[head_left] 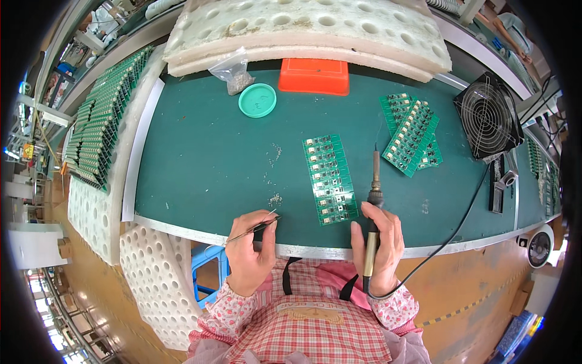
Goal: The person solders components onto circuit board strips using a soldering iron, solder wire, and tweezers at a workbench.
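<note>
My left hand [250, 258] is closed on a pair of thin metal tweezers [259, 226] near the table's front edge. The tweezer tips are just below a small scatter of tiny pale parts [276, 199]. In my right hand [388, 246] is a soldering iron [376, 195], held upright in the picture with its tip toward the far side and a black cord [451, 233] trailing right. Between the hands, a green circuit board panel [330, 179] lies flat with rows of components. The iron's tip is right of this panel and apart from it.
Several more circuit board panels [412, 138] overlap at right, near a black fan [487, 115]. At the back are a turquoise lid [257, 101], a plastic bag [233, 70] and a red bin [314, 77]. White foam blocks [303, 30] border the mat; many boards [109, 115] stand at left.
</note>
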Action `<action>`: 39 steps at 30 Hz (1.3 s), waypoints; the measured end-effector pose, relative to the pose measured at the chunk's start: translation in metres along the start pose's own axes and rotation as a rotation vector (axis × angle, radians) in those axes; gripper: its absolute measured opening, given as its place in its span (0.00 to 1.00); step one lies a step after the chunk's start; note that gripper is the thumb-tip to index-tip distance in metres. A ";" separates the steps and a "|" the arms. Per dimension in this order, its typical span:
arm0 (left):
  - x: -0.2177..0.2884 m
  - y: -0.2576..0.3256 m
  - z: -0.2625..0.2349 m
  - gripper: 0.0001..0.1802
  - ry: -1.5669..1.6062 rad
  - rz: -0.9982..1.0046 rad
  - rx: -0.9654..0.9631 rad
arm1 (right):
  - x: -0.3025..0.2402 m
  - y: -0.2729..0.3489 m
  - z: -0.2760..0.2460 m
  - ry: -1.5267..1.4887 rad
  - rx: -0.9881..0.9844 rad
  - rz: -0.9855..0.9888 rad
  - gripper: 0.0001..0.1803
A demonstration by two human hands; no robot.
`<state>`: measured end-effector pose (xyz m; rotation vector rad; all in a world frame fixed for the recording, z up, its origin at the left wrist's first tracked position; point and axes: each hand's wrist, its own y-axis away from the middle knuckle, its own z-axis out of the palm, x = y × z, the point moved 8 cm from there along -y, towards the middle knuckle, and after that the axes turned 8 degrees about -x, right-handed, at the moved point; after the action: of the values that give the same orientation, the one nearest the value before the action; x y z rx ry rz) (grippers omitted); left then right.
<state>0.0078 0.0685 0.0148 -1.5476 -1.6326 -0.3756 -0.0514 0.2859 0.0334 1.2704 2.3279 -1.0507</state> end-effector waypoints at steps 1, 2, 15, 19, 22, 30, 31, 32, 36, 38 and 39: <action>-0.004 0.001 -0.002 0.07 0.028 -0.039 0.019 | -0.001 0.000 0.000 -0.002 -0.001 -0.002 0.26; -0.007 0.002 -0.003 0.08 0.056 -0.077 0.039 | -0.002 -0.001 0.000 -0.012 -0.009 -0.008 0.25; 0.000 -0.010 0.001 0.05 -0.073 -0.050 0.039 | -0.003 0.002 -0.002 -0.038 0.000 -0.041 0.23; 0.000 -0.010 0.002 0.05 -0.102 -0.028 0.037 | -0.004 0.002 -0.003 -0.037 0.001 -0.043 0.23; 0.001 -0.010 0.002 0.05 -0.123 0.000 0.034 | -0.003 0.002 -0.003 -0.037 0.004 -0.044 0.23; 0.002 -0.011 0.003 0.06 -0.106 -0.011 0.053 | -0.002 0.002 -0.003 -0.056 0.003 -0.032 0.22; 0.002 -0.011 0.003 0.06 -0.119 -0.009 0.055 | -0.002 0.002 -0.003 -0.056 0.003 -0.032 0.22; 0.003 -0.011 0.003 0.06 -0.132 -0.007 0.057 | -0.003 0.002 -0.003 -0.056 0.006 -0.034 0.22; 0.008 -0.012 0.004 0.04 -0.168 0.047 0.056 | -0.003 0.003 -0.004 -0.054 0.015 -0.047 0.23; 0.012 -0.013 0.005 0.04 -0.226 0.073 0.056 | -0.002 0.003 -0.005 -0.056 0.014 -0.045 0.23; 0.013 -0.013 0.005 0.04 -0.222 0.078 0.054 | -0.001 0.003 -0.005 -0.061 0.011 -0.043 0.23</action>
<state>-0.0046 0.0783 0.0256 -1.6534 -1.7287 -0.1199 -0.0473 0.2895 0.0359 1.1804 2.3169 -1.1015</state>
